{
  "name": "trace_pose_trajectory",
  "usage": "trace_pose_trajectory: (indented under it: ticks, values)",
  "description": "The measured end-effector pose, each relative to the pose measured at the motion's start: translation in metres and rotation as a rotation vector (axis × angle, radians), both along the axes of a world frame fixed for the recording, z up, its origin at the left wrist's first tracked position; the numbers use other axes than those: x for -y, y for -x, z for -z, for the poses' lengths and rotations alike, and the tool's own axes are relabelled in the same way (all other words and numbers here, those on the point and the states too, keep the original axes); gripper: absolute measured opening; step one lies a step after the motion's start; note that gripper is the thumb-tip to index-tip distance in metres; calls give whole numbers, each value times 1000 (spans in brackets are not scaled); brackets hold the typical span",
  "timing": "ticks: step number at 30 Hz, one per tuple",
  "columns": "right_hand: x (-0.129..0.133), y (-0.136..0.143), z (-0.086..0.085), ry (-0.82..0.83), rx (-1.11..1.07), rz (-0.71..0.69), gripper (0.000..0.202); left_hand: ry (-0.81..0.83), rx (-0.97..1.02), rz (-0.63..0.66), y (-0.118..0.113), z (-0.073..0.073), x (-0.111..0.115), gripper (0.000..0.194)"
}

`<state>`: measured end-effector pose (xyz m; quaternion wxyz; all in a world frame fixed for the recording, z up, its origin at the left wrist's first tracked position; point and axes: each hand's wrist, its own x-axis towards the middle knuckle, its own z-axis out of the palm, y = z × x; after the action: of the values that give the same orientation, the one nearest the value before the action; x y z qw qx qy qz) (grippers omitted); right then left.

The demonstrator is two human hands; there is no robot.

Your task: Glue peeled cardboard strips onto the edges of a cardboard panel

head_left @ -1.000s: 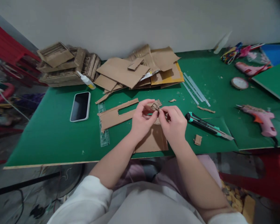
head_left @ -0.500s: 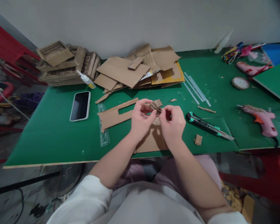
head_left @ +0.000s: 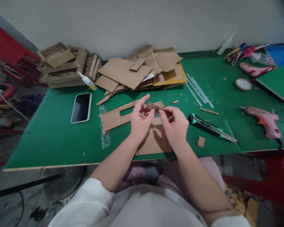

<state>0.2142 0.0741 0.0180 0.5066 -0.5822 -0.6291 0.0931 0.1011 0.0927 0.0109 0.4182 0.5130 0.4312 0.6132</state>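
Between my hands is a small bundle of corrugated cardboard strips [head_left: 154,106], held above the table. My left hand [head_left: 142,121] grips its left side with the thumb, the index finger stretched up and away. At its right end, my right hand [head_left: 175,124] pinches it between thumb and fingers. Beneath my hands lies a flat cardboard sheet [head_left: 153,142]. To the left, a cardboard piece with a rectangular cut-out [head_left: 115,121] rests over a clear green ruler [head_left: 106,140]. A teal and black utility knife [head_left: 209,126] lies right of my right hand, blade out.
A phone [head_left: 81,107] and a glue bottle [head_left: 87,81] lie left. Cardboard boxes [head_left: 61,67] and loose cardboard [head_left: 125,72] line the wall. Glue sticks [head_left: 198,90], a tape roll [head_left: 243,84], a pink glue gun [head_left: 265,121] and a cardboard scrap [head_left: 200,142] are right.
The strip bundle has turned flatter and shifted slightly left in my fingers. My left index finger has lifted and straightened. My right hand has moved only slightly.
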Motion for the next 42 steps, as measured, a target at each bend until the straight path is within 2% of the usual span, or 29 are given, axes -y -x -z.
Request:
trace_pose_trajectory:
  ticks: [4, 9, 16, 22, 31, 36, 42]
  values:
    - [-1, 2, 2, 7, -47, -15, 17, -30, -137, 42, -1, -2, 5, 33]
    - [-2, -2, 5, 10, -70, -58, 13, 3, -131, 149, -2, -2, 3, 23]
    - [-4, -4, 5, 56, -172, -94, 11, 199, 149, 141, -6, 0, 3, 16]
    - [-8, -11, 6, 82, -279, -20, 14, 271, 293, 104, 0, 3, -5, 22]
    - [-6, -6, 6, -131, 136, -29, 12, 244, 232, 211, -3, 2, -1, 34]
    - [-6, -8, 6, -177, 249, -3, 14, 152, 142, 187, -6, 1, 2, 16]
    - [-4, -10, 6, -242, 380, 43, 13, 65, -15, 127, -8, -3, 4, 15]
